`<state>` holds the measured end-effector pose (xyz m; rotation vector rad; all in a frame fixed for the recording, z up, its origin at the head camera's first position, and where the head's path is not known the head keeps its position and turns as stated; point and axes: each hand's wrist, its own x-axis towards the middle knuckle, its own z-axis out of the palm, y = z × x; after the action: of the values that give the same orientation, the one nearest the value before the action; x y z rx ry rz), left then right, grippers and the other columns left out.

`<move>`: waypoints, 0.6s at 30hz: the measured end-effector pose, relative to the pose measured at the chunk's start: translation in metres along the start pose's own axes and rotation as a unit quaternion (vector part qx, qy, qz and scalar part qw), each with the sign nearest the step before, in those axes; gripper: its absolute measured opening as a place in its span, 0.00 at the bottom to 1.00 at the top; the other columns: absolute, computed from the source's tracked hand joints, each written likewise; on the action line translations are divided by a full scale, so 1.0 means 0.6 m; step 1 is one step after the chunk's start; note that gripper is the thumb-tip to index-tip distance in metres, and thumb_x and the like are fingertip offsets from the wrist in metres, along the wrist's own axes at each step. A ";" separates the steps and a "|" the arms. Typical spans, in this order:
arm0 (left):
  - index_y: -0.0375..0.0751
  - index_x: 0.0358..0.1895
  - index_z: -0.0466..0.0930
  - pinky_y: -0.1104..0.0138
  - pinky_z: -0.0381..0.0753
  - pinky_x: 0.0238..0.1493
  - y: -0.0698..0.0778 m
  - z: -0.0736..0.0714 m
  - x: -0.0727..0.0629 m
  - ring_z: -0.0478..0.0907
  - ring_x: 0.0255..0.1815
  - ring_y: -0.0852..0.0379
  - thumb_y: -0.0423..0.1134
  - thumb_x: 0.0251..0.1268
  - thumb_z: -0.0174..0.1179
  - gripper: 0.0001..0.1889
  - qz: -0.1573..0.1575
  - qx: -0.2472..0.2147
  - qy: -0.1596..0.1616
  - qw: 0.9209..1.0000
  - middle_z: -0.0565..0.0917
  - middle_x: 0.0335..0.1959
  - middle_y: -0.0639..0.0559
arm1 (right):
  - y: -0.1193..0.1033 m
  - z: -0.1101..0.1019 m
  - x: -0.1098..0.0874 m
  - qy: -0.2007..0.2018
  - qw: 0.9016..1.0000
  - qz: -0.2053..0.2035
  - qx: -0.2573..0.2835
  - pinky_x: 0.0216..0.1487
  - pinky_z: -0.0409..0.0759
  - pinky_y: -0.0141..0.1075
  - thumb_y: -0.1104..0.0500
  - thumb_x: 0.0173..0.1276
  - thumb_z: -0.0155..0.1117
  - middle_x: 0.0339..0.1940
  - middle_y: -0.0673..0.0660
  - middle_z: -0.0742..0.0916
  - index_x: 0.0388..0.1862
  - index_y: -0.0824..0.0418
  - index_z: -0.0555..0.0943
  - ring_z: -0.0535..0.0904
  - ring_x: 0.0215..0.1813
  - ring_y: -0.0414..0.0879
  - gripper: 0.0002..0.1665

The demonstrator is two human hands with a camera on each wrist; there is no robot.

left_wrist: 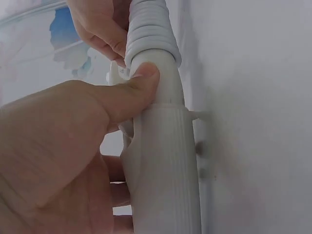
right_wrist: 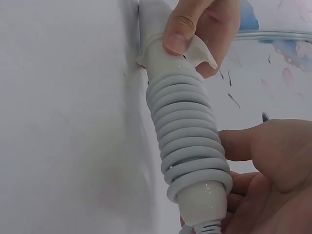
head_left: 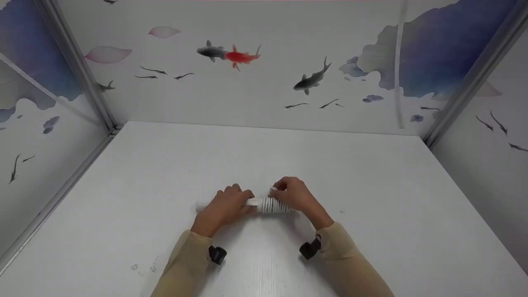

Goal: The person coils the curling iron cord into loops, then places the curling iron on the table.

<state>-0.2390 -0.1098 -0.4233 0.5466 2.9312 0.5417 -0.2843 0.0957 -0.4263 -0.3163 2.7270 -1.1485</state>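
Note:
A white handheld appliance, shaped like a curling iron (left_wrist: 163,165), lies lengthwise across the table in the head view. My left hand (head_left: 227,203) grips its ribbed section, the thumb pressed on the smooth collar beside a small lever (right_wrist: 199,51). Several turns of pale grey cord (right_wrist: 187,124) wrap round the handle, packed closely with slight gaps near the handle's end (right_wrist: 202,201). My right hand (head_left: 295,194) is at the coil, thumb and fingers bent together round a small white piece of the cord at its upper side. In the right wrist view its fingers pass partly behind the handle.
The white table (head_left: 264,161) spreads around both hands. Behind it stands a wall panel (head_left: 255,95) printed with fish and petals, with metal posts (head_left: 458,82) at the corners. Black wrist cameras (head_left: 309,248) sit below the sleeves.

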 end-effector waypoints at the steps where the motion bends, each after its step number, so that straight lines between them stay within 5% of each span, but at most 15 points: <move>1: 0.44 0.57 0.81 0.45 0.71 0.54 0.001 0.001 0.000 0.75 0.48 0.43 0.47 0.72 0.60 0.17 -0.003 -0.001 0.006 1.000 0.80 0.47 0.40 | 0.001 0.001 0.001 0.003 1.000 0.003 0.005 0.50 0.79 0.43 0.56 0.70 0.66 0.43 0.57 0.87 0.50 0.64 0.84 0.79 0.43 0.46 0.15; 9: 0.36 0.66 0.72 0.31 0.49 0.72 0.001 0.006 0.004 0.73 0.65 0.34 0.44 0.72 0.60 0.24 -0.019 -0.030 0.030 0.999 0.79 0.57 0.35 | 0.005 0.001 0.005 0.016 0.999 0.044 0.017 0.53 0.78 0.44 0.55 0.72 0.64 0.47 0.59 0.86 0.53 0.65 0.81 0.78 0.46 0.47 0.18; 18: 0.37 0.54 0.77 0.29 0.39 0.73 -0.006 -0.004 0.004 0.76 0.64 0.43 0.38 0.70 0.62 0.14 -0.018 -0.077 0.026 0.997 0.82 0.51 0.41 | 0.010 0.003 0.009 -0.013 0.997 0.072 0.014 0.54 0.78 0.43 0.54 0.71 0.65 0.48 0.59 0.86 0.52 0.64 0.83 0.79 0.47 0.47 0.17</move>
<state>-0.2430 -0.1129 -0.4225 0.4682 2.9075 0.7803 -0.2897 0.0971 -0.4319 -0.1281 2.6593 -1.1345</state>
